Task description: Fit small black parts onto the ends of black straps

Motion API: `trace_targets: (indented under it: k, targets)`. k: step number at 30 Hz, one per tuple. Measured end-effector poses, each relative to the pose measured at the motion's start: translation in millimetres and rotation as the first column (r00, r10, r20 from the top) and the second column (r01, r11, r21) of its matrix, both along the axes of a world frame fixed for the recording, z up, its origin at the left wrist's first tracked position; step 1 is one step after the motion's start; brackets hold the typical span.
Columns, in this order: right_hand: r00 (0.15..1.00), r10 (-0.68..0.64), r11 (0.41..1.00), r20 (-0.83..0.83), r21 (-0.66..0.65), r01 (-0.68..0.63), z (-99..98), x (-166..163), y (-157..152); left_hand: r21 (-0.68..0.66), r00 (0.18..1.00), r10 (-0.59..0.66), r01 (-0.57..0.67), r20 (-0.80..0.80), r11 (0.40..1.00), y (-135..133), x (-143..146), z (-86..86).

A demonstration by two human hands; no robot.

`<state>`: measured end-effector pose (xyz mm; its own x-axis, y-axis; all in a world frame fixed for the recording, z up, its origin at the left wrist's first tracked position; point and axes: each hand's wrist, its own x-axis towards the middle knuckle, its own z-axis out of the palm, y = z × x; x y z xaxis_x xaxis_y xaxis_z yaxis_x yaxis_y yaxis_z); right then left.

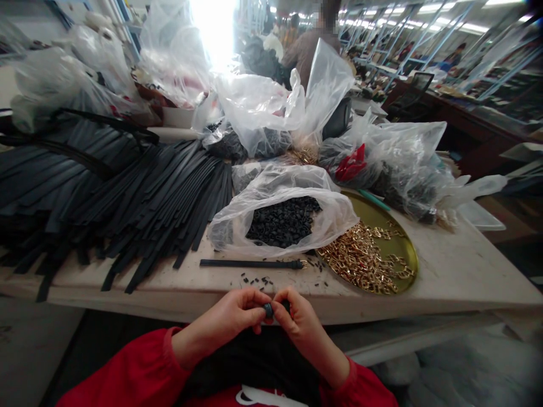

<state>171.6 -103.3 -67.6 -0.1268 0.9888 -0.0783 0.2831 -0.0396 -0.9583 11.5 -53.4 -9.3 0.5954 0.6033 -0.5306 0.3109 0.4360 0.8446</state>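
My left hand (237, 319) and my right hand (299, 322) meet just below the table's front edge, fingers pinched together on a small black loop (268, 309). Both wrists wear red sleeves. On the table straight ahead lies a single black strap (250, 263) with a small fitting at its right end. Behind it an open clear plastic bag (335, 217) holds a heap of small black loops (283, 221). To the right a round gold tray (407, 249) carries a pile of gold metal buckles (360, 260).
A wide pile of black straps (127, 186) covers the table's left half. More plastic bags (271, 113) with dark parts stand behind. Small black bits (257, 280) lie scattered near the front edge. A person (309, 45) sits at the far side.
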Motion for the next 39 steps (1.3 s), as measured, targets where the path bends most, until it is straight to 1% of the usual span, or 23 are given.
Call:
trace_targets:
  k: [3,6,9,11,13,16,17,19,22,24,27,29,32,35,39]
  targets:
    - [0.993,0.070,0.993,0.090,0.090,-0.078,3.5,3,-9,-0.011,1.000,-0.021,0.021,-0.004,1.000,-6,-3,0.7]
    - [0.983,0.132,0.982,0.125,0.117,-0.146,10.4,6,-20,-0.035,1.000,-0.029,0.028,-0.009,0.999,-13,-4,2.6]
    - [0.977,0.196,0.976,0.081,0.085,-0.202,17.6,7,-32,-0.104,0.998,-0.063,0.063,0.003,0.993,-21,-4,5.4]
    - [0.981,0.191,0.979,0.014,0.062,-0.192,19.8,5,-38,-0.138,0.996,-0.093,0.094,0.014,0.986,-25,-5,7.3]
    - [0.991,0.123,0.992,-0.048,0.041,-0.121,18.8,2,-42,-0.104,0.988,-0.150,0.147,-0.023,0.984,-28,-7,9.6]
    - [0.997,0.030,0.999,-0.067,0.039,-0.028,13.5,-3,-44,0.014,0.948,-0.289,0.294,-0.135,0.956,-30,-13,13.9]
    - [0.998,0.026,0.999,-0.057,0.048,-0.024,11.7,-4,-44,0.043,0.930,-0.329,0.339,-0.162,0.940,-31,-15,15.2]
    - [0.998,0.055,0.996,-0.019,0.075,-0.053,9.4,-6,-44,0.080,0.912,-0.364,0.384,-0.190,0.920,-32,-18,16.7]
    - [0.993,0.115,0.988,0.029,0.102,-0.117,9.4,-7,-45,0.124,0.906,-0.362,0.394,-0.217,0.911,-34,-20,15.3]
    - [0.992,0.127,0.984,0.028,0.125,-0.129,10.3,-7,-47,0.162,0.903,-0.367,0.405,-0.224,0.900,-34,-18,13.3]
    - [0.994,0.104,0.983,0.028,0.150,-0.107,9.4,-7,-47,0.189,0.894,-0.390,0.432,-0.223,0.882,-33,-17,12.2]
    - [0.994,0.076,0.985,0.082,0.147,-0.087,6.5,-7,-45,0.186,0.889,-0.403,0.443,-0.218,0.877,-30,-17,12.2]
    - [0.986,0.040,0.987,0.163,0.149,-0.064,0.8,-7,-39,0.165,0.894,-0.391,0.429,-0.221,0.888,-26,-16,9.3]
    - [0.991,0.008,0.986,0.134,0.163,-0.030,-3.6,-9,-34,0.145,0.909,-0.356,0.390,-0.215,0.909,-22,-12,1.7]
    - [0.997,-0.049,0.980,0.067,0.197,0.035,-8.4,-8,-27,0.164,0.919,-0.332,0.368,-0.213,0.915,-14,-7,-6.2]
